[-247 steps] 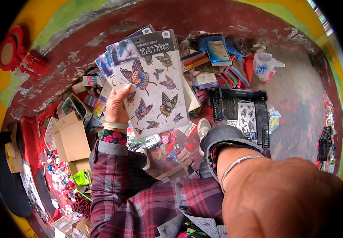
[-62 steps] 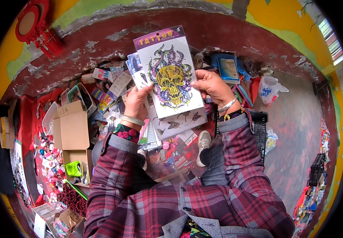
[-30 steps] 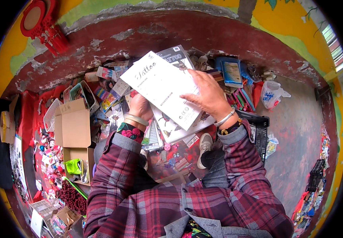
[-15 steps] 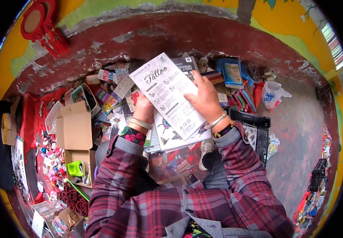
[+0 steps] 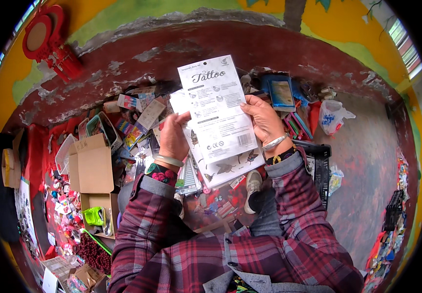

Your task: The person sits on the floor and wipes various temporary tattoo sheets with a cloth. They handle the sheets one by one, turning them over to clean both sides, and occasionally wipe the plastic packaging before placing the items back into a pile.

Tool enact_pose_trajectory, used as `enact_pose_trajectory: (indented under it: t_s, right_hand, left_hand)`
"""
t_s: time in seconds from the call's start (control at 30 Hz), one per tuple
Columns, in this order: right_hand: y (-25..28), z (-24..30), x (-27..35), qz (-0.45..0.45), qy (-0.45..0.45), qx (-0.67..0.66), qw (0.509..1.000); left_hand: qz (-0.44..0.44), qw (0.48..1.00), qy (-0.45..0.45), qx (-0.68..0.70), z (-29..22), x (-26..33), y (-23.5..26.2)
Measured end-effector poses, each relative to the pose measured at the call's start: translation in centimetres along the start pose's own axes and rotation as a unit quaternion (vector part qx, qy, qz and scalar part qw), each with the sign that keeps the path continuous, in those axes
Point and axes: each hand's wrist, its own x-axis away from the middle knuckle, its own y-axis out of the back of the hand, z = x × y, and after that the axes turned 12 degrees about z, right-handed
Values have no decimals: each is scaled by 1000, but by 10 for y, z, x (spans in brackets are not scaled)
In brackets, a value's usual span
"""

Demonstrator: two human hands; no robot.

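Both hands are up in front of the chest, gripping a fanned stack of flat sheets: left hand [image 5: 173, 138] closed on the stack's left edge, thumb in front; right hand [image 5: 265, 122] closed on the right edge of the front white card [image 5: 218, 110], thumb lying across its face. The white card shows its printed back, upright and tilted slightly left, covering most of the sheets behind; one butterfly-printed sheet [image 5: 225, 168] sticks out below it. The stack hangs in the air above the floor [image 5: 367, 161], touching nothing but the hands. Judgement: the step in hand looks like leafing through the sheets one at a time; to do it well, keep the left hand pinching the back sheets firmly, slide only the front card with the right thumb, and hold the fan square so that none slips out at the lower edge. Below the hands lies a litter of small packets and toys along the red wall's foot; an open cardboard box [image 5: 93, 166] sits near the floor's left edge, a black crate [image 5: 321, 168] just right of the right sleeve, a white plastic bag [image 5: 332, 115] further right
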Motion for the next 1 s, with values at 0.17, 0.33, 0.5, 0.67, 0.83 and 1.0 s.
enact_pose_trajectory:
  t_s: [0.17,0.33,0.5,0.67,0.83,1.0]
  right_hand:
    - [-4,-11,-1,44,-28,7,999]
    - [-4,-7,-3,89,-73,66,991]
    - [-5,16,3,84,-82,71,990]
    - [-11,13,2,93,-64,137,984]
    - [-3,8,-1,20,0,45,999]
    - [5,12,-5,0,50,23,998]
  left_hand:
    - [7,999,-8,-39,4,-3,5]
    - [16,999,-8,-44,2,-5,9]
    - [12,999,7,-31,-3,1,-1]
    - [44,996,56,-52,-5,1,-3]
    - [85,986,116,-79,0,4,-3]
    - [93,980,149,-94,0,8,-7]
